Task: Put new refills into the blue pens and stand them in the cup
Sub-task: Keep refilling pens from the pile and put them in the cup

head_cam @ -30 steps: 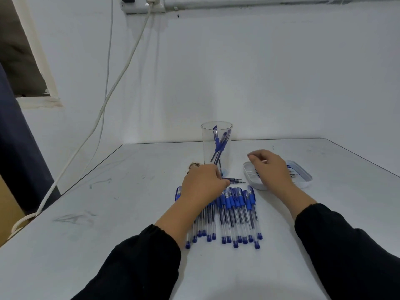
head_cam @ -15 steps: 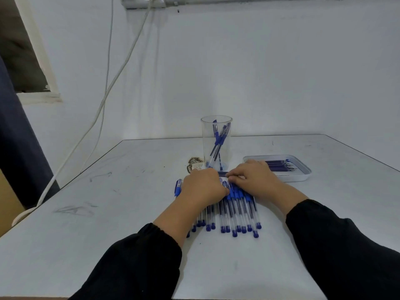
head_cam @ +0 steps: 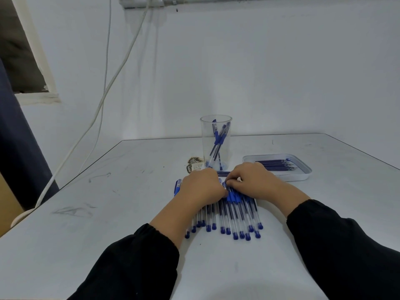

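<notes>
Several blue capped pens lie side by side in a row on the white table. My left hand rests on the row's left part, its fingers curled under and hidden. My right hand has its fingertips curled round the capped end of a pen in the middle of the row, right next to my left hand. Behind my hands stands a clear plastic cup with three or so blue pens in it. A white tray at the right holds several dark refills.
A few loose refills lie on the table between the cup and my hands. A brownish stain marks the table left of the cup. White cables hang down the wall at the left. The table's left edge runs diagonally.
My right hand has moved from the tray leftwards onto the row of pens and now meets my left hand. My left hand has stayed on the pens.
</notes>
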A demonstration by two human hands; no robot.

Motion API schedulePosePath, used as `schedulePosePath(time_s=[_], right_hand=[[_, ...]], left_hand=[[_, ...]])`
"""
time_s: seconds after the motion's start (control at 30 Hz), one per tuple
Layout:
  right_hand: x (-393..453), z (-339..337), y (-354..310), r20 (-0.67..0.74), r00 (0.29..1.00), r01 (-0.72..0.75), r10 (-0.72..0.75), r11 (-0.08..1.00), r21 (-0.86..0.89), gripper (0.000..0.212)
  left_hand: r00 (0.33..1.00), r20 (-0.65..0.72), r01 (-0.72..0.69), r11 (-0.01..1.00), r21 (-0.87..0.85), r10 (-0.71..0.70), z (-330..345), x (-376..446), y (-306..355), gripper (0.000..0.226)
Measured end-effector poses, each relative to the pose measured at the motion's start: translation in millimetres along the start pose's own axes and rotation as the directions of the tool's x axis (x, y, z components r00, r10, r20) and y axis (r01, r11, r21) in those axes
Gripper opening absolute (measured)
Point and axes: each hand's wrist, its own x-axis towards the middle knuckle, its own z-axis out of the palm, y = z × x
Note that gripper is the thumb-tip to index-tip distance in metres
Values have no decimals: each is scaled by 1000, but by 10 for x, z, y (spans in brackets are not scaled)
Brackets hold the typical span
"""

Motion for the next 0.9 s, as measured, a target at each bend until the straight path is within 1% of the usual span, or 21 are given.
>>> schedulePosePath(time_s=[0.2, 0.4, 0.5, 0.6, 0.7, 0.77, 0.9], right_hand=[[7, 5, -3, -14, 1000, -27, 27, 999, 31, 27], [2, 1, -7, 3, 998, -61, 61, 998, 11, 28], [-6, -40, 3, 63, 993, -96, 96, 995, 9, 27], [-21, -77, 26, 121, 987, -114, 108, 992, 49, 23], [-32, -82, 17, 124, 986, -123, 113, 990, 75, 21], [-27, -82, -2, 125, 985, -131, 122, 989, 63, 22], [-7, -87, -30, 117, 983, -152, 142, 985, 86, 20]], left_hand=[[1000, 25, -4, 1000, -17, 5, -3, 8, -14, 36], [1000, 31, -2, 1000, -29, 3, -15, 3, -15, 35], [1000, 29, -6, 1000, -30, 7, -14, 2, -16, 34], [1000, 19, -13, 1000, -21, 13, -11, -3, -15, 31], [1000, 18, -9, 1000, -21, 9, -12, -10, -17, 29], [1000, 18, -10, 1000, -19, 10, -15, -14, -14, 30], [1000, 28, -6, 1000, -12, 6, -32, -25, -6, 33]])
